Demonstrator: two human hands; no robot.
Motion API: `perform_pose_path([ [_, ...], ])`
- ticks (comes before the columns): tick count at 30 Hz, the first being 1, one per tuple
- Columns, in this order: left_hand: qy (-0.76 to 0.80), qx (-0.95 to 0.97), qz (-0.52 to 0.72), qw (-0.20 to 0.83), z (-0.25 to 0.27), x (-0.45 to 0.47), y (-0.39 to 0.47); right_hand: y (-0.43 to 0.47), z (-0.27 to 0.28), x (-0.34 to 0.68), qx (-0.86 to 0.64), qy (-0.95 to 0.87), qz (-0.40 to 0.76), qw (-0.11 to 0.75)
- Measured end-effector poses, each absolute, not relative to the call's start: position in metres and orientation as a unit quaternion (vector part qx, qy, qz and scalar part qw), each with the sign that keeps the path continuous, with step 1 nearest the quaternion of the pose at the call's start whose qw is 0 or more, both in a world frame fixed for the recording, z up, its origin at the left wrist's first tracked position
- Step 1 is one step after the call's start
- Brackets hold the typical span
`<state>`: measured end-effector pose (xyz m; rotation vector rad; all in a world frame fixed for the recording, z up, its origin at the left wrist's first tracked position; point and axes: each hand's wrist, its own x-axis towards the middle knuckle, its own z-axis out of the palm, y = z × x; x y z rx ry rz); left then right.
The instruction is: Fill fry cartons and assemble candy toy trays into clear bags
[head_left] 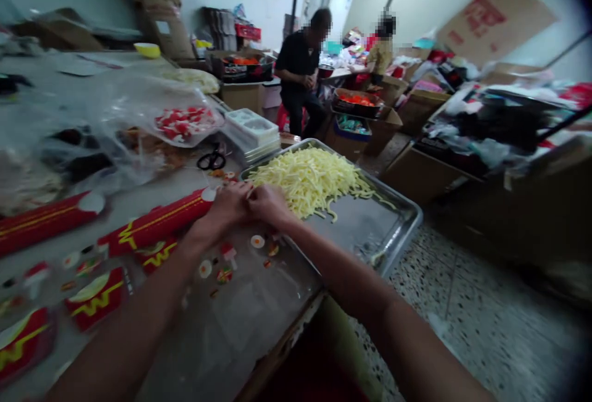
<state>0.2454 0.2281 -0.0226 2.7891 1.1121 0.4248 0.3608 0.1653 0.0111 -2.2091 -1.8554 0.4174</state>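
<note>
My left hand (pixel 232 203) and my right hand (pixel 269 203) meet at the near left edge of a metal tray (pixel 370 235). Both are closed, fingers curled toward each other; whatever lies between them is hidden. Just beyond my right hand is a heap of pale yellow fry-shaped strips (pixel 309 177) in the tray. A long nested stack of red fry cartons (pixel 161 220) with yellow zigzags ends right beside my left hand. Below my hands, small flat food-shaped pieces (pixel 224 274) are scattered on the table, among them a fried-egg shape (pixel 257 242).
Single red cartons (pixel 99 297) and another carton stack (pixel 46 220) lie on the left. Beyond are black scissors (pixel 211 159), stacked white plastic trays (pixel 252 131) and a bag of red-and-white pieces (pixel 187 124). A seated person (pixel 300 75) and another person (pixel 382 57) are farther back among cardboard boxes (pixel 420 174).
</note>
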Motion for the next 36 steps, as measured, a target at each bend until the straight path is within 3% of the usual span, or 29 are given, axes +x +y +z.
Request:
perform_pose_path([
  [6,0.315,0.923,0.198,0.099,-0.029,0.222,0.24,0.151,0.017,0.377,-0.745,-0.643,0.054,0.169],
  [12,0.328,0.914,0.232,0.052,-0.01,0.25,0.199,0.112,0.024,0.401,-0.7,-0.685,-0.069,0.192],
  [18,0.358,0.904,0.226,0.062,0.005,0.299,0.154,0.065,0.025,0.458,-0.669,-0.714,-0.022,0.203],
  [23,0.449,0.846,0.241,0.158,0.003,0.291,0.148,0.052,0.022,0.553,-0.758,-0.628,0.017,0.176],
  [27,0.478,0.811,0.274,0.195,0.01,0.293,0.133,0.073,0.0,0.563,-0.716,-0.679,-0.015,0.161],
  [31,0.427,0.831,0.315,0.166,0.023,0.298,0.116,0.079,-0.021,0.538,-0.683,-0.721,-0.052,0.105],
  [36,0.422,0.845,0.283,0.166,0.019,0.283,0.11,0.045,0.0,0.585,-0.622,-0.779,0.077,0.016],
])
